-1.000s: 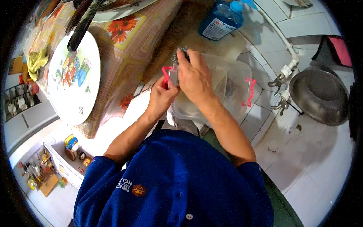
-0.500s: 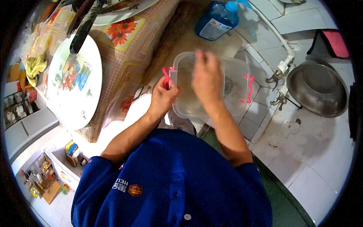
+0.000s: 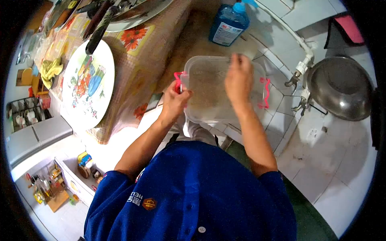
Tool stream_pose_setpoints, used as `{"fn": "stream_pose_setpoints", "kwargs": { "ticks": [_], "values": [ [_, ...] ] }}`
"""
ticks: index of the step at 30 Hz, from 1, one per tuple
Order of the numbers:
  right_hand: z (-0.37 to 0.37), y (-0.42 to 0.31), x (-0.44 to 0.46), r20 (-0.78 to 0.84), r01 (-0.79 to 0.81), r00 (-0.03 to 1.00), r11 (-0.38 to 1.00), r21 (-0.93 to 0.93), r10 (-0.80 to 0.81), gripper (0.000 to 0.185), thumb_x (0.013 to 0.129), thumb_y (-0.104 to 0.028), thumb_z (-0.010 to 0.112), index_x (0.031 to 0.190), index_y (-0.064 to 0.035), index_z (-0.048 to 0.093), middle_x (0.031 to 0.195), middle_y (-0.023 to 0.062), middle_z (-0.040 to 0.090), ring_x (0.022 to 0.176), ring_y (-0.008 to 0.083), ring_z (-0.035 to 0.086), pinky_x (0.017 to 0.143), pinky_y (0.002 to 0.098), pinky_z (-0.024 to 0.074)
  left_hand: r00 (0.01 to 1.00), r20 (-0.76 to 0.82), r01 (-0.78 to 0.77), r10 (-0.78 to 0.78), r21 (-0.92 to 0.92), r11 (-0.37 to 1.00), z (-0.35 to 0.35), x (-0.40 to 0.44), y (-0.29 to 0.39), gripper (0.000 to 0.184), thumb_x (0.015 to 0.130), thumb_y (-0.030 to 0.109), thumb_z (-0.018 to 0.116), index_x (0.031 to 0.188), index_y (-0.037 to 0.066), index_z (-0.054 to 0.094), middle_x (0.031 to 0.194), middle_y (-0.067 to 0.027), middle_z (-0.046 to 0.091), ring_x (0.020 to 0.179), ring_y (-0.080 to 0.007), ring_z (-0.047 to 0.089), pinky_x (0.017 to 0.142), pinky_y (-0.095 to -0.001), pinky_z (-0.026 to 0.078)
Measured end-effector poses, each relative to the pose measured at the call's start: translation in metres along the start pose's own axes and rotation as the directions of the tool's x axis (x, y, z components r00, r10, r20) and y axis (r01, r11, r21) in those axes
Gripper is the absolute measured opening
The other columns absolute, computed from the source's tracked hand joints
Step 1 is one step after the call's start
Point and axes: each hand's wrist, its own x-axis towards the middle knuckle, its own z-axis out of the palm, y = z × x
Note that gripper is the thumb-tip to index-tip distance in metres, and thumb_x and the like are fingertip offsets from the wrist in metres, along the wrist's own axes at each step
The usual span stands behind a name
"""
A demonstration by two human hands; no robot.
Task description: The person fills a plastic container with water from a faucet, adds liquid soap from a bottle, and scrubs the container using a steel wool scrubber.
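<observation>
A clear plastic container (image 3: 205, 86) with pink side latches is held out in front of my body. My left hand (image 3: 176, 98) grips its left rim by the pink latch (image 3: 179, 77), thumb on the near side. Over the right part of the container, my right hand (image 3: 239, 80) is curled with the fingers at its far edge. Something small and dark seems to show at those fingertips, but blur hides what it is. The other pink latch (image 3: 266, 93) juts from the right side.
A blue soap bottle (image 3: 230, 25) stands beyond the container. To the right are taps (image 3: 299, 102) and an upturned dark wok (image 3: 339, 88) against the tiles. On the left, a patterned cloth (image 3: 130, 76) covers a table bearing a large oval plate (image 3: 90, 86) and a yellow cloth (image 3: 51, 72).
My right hand has moved to the right across the container, from its middle toward its right side. My left hand keeps its grip on the left rim. The camera view has shifted slightly.
</observation>
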Motion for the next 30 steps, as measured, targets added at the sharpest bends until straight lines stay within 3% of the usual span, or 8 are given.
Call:
{"fn": "stream_pose_setpoints", "kwargs": {
  "ticks": [4,9,13,16,19,23,25,30],
  "values": [
    [0.006,-0.028,0.001,0.022,-0.041,0.999,0.998,0.037,0.04,0.036,0.086,-0.006,0.055,0.121,-0.0017,0.056,0.111,0.0187,0.057,0.099,0.0361,0.057,0.081,0.0454,0.0493,0.999,0.003,-0.039,0.039,0.042,0.998,0.005,0.0,0.002,0.023,0.083,0.008,0.063,0.105,0.006,0.057,0.076,0.0051,0.054,0.062,-0.0054,0.048,0.054,-0.0227,0.039],
    [0.007,-0.065,0.01,0.124,0.318,0.92,0.893,0.317,-0.372,0.037,0.084,-0.007,0.054,0.121,-0.0017,0.056,0.113,0.014,0.056,0.1,0.033,0.057,0.083,0.0419,0.0506,0.988,0.036,-0.149,0.149,0.007,0.989,0.001,0.003,-0.001,0.027,0.083,0.007,0.063,0.109,0.005,0.056,0.076,0.0044,0.054,0.061,-0.0056,0.048,0.052,-0.0233,0.039],
    [-0.004,-0.036,0.018,0.221,0.344,0.899,0.922,0.176,-0.377,0.039,0.082,-0.005,0.055,0.12,-0.0012,0.057,0.11,0.0137,0.055,0.096,0.032,0.057,0.08,0.0428,0.0507,0.998,0.005,-0.061,0.061,0.042,0.997,0.005,-0.002,0.004,0.019,0.081,0.005,0.063,0.095,0.006,0.051,0.073,0.0039,0.05,0.06,-0.006,0.047,0.051,-0.0227,0.038],
    [-0.003,-0.038,0.022,0.199,0.118,0.973,0.993,0.025,-0.121,0.041,0.079,-0.005,0.058,0.12,-0.0028,0.058,0.11,0.0112,0.056,0.097,0.0312,0.056,0.077,0.0432,0.0504,0.998,0.016,-0.063,0.062,0.055,0.996,0.006,0.0,0.006,0.019,0.082,0.005,0.063,0.096,0.005,0.05,0.075,0.0034,0.052,0.061,-0.0059,0.047,0.051,-0.0226,0.038],
    [0.001,-0.071,0.006,0.24,0.425,0.824,0.84,0.338,-0.513,0.042,0.078,-0.007,0.059,0.121,-0.0059,0.059,0.112,0.0093,0.057,0.101,0.0302,0.056,0.077,0.0419,0.0507,0.993,0.024,-0.115,0.115,0.023,0.993,0.008,0.001,0.0,0.023,0.082,0.005,0.063,0.102,0.004,0.051,0.077,0.0029,0.052,0.061,-0.0059,0.047,0.052,-0.0223,0.038],
    [-0.008,-0.047,0.023,0.29,0.383,0.838,0.876,0.294,-0.463,0.041,0.079,-0.009,0.058,0.12,-0.0078,0.06,0.112,0.0084,0.057,0.099,0.0296,0.056,0.077,0.0418,0.0511,0.991,0.036,-0.131,0.132,-0.01,0.991,0.009,-0.004,0.013,0.029,0.083,0.006,0.063,0.11,0.004,0.052,0.079,0.0024,0.053,0.063,-0.006,0.047,0.053,-0.022,0.038],
    [-0.009,-0.035,0.031,0.235,0.216,0.946,0.975,0.06,-0.224,0.039,0.08,-0.009,0.056,0.119,-0.0075,0.06,0.112,0.0086,0.057,0.099,0.0302,0.056,0.079,0.0421,0.051,0.994,0.014,-0.107,0.107,0.02,0.994,0.008,-0.005,0.011,0.031,0.084,0.006,0.063,0.112,0.004,0.052,0.08,0.0022,0.054,0.064,-0.006,0.048,0.054,-0.022,0.038],
    [0.008,-0.03,-0.019,0.338,0.356,0.798,0.843,0.404,-0.499,0.039,0.082,-0.006,0.052,0.12,-0.001,0.056,0.114,0.0122,0.057,0.101,0.0339,0.056,0.082,0.0455,0.0503,0.998,0.056,0.024,-0.024,0.009,1.0,-0.004,-0.006,0.011,0.039,0.084,0.007,0.064,0.12,0.001,0.049,0.086,0.0,0.057,0.07,-0.0069,0.051,0.058,-0.0228,0.041]
  ]
}}
